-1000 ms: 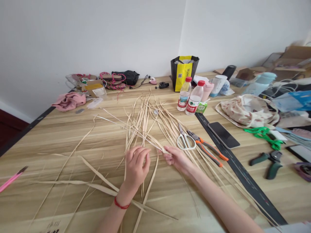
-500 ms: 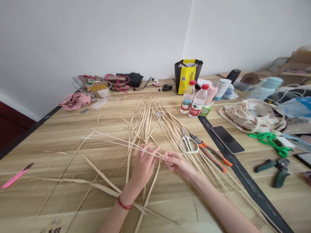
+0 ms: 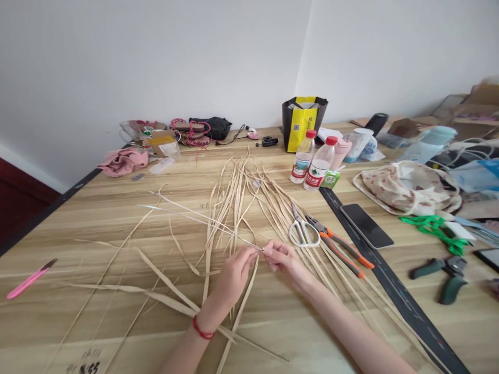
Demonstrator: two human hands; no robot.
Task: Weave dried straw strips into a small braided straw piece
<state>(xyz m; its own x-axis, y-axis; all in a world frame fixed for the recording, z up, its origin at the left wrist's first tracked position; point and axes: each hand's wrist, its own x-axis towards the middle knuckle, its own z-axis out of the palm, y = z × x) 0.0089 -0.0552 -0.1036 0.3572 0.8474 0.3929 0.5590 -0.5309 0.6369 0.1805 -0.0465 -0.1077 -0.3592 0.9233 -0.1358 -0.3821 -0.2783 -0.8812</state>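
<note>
Two thin pale strands (image 3: 210, 222) run from my fingertips up and to the left, their far ends apart above the table. My right hand (image 3: 281, 257) pinches the near ends of the strands. My left hand (image 3: 236, 270), with a red cord at its wrist, is closed in a pinch at the same ends, touching or almost touching my right fingertips. Flat straw-coloured strips (image 3: 237, 197) lie in bundles beyond my hands, and more long strips (image 3: 167, 300) cross the table at the left.
White-handled scissors (image 3: 304, 232) and orange-handled pliers (image 3: 343, 249) lie right of my hands, near a phone (image 3: 366, 225). Two bottles (image 3: 319, 165) stand behind them. A pink-handled tool (image 3: 31, 280) lies far left. Green-handled cutters (image 3: 446, 272) lie far right.
My left hand has gone from spread fingers under the strands to a pinch beside my right fingertips. A strip now lies on the table left of my hands.
</note>
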